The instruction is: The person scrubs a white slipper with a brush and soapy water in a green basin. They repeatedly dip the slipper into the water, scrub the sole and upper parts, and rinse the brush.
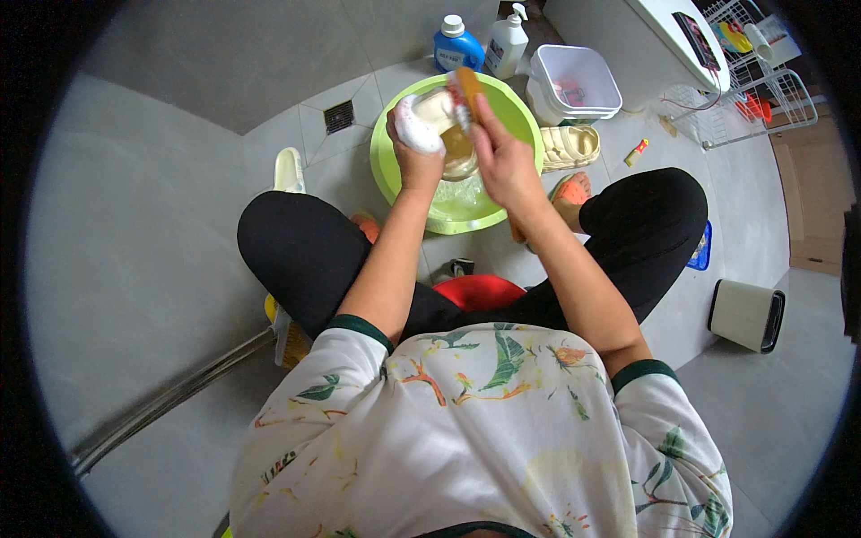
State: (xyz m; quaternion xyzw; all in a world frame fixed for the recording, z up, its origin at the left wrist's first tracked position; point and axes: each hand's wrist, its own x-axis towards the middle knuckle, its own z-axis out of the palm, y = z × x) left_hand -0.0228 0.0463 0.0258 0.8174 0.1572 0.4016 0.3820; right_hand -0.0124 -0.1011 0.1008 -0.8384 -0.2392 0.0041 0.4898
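Over a light green basin (386, 175), my left hand (417, 161) is closed around a cream-coloured slipper (434, 109) thickly coated in white foam. My right hand (507, 166) grips a wooden-handled scrubbing brush (468, 88). Its bristles meet the foamy side of the slipper, and the handle's far end shows below my wrist. Under both hands, sudsy water (459, 199) lies in the basin. The slipper's lower part is partly hidden by my left hand.
Behind the basin stand a blue detergent bottle (458, 49) and a white pump bottle (508, 45). A clear tub (575, 82), a cream clog (571, 146) and a small yellow-red brush (637, 152) lie to the right. Another pale slipper (289, 170) leans left, near a floor drain (339, 117).
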